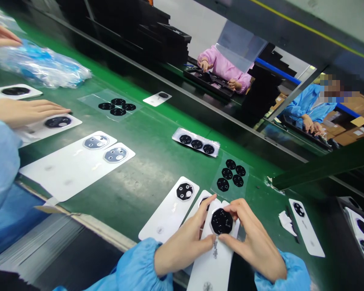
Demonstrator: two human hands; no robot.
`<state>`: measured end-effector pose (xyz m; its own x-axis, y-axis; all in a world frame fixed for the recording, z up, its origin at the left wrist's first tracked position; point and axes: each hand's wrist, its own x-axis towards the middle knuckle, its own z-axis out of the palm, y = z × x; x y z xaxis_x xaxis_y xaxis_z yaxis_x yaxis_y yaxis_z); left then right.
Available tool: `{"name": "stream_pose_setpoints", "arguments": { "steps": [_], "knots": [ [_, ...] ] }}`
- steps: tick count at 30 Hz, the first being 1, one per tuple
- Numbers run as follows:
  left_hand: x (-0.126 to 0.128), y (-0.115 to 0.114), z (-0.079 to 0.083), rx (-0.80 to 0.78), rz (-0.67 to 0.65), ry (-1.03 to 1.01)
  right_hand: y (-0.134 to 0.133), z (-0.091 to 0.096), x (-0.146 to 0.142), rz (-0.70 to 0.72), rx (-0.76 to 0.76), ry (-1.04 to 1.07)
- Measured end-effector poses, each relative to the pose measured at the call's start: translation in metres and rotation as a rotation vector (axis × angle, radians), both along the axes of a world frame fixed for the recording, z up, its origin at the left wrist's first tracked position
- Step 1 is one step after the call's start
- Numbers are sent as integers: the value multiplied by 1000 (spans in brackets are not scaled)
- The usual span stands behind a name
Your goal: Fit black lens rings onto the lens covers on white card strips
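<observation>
My left hand and my right hand curve around a black octagonal camera sticker from either side. Thumbs and fingertips pinch at its rim. It lies over the upper end of a white phone back cover near the table's front edge. Under my left fingers, a second white cover is partly hidden. Left of it lies a white phone back cover with a black camera area. Just beyond my hands is a clear sheet carrying several black octagonal stickers.
A strip of black stickers and another sticker sheet lie farther back. At left, a co-worker's hand rests on a white cover, near plastic bags. A green post stands at right, beyond another cover.
</observation>
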<state>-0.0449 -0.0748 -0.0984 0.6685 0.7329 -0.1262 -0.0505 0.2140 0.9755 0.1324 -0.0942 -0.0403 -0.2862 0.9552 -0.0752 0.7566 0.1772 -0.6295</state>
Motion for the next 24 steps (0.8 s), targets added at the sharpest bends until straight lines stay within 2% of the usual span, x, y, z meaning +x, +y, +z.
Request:
{"name": "stream_pose_setpoints", "arguments": {
  "steps": [11, 24],
  "knots": [
    [0, 0, 3, -12, 3, -4, 0, 1, -1, 10, -32, 7],
    [0, 0, 4, -9, 17, 6, 0, 2, -2, 21, 18, -43]
  ]
}}
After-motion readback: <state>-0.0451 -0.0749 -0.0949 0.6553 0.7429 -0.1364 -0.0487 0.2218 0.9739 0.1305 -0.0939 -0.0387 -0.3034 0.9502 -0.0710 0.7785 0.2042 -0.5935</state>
